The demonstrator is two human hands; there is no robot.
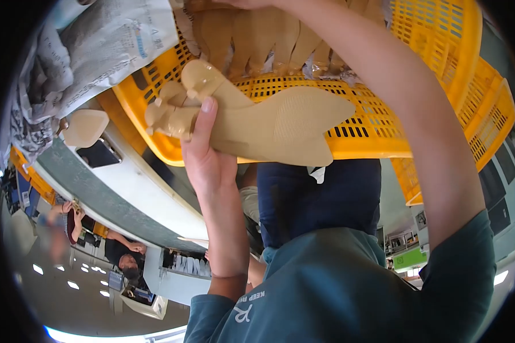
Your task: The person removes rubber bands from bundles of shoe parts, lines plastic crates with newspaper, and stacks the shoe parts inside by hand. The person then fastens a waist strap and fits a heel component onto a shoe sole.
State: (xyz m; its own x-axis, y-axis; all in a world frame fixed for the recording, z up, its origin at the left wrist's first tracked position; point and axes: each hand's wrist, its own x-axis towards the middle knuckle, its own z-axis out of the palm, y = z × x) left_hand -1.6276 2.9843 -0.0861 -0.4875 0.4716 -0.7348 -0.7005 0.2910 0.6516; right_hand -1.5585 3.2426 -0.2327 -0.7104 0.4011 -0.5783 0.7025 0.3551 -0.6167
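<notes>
My left hand (pixel 203 151) is closed around several tan shoe soles (pixel 269 123), with its thumb pressed over their glossy heel ends. The soles are fanned out, their wide, ribbed front parts pointing right. They hang above the near rim of a yellow plastic basket (pixel 372 150). Inside this basket, more tan soles (pixel 257 43) stand packed in a row with crumpled paper between them. My right arm stretches across the basket, and my right hand (pixel 243 2) is over the far end of that row. The top edge of the view cuts it off, hiding its fingers.
Printed paper sacking (pixel 117 51) lies left of the basket. A phone (pixel 99 153) and a single tan sole piece (pixel 86 127) rest on the long worktable (pixel 134 180). More yellow baskets (pixel 489 123) stand at right. Co-workers (pixel 123 248) sit at lower left.
</notes>
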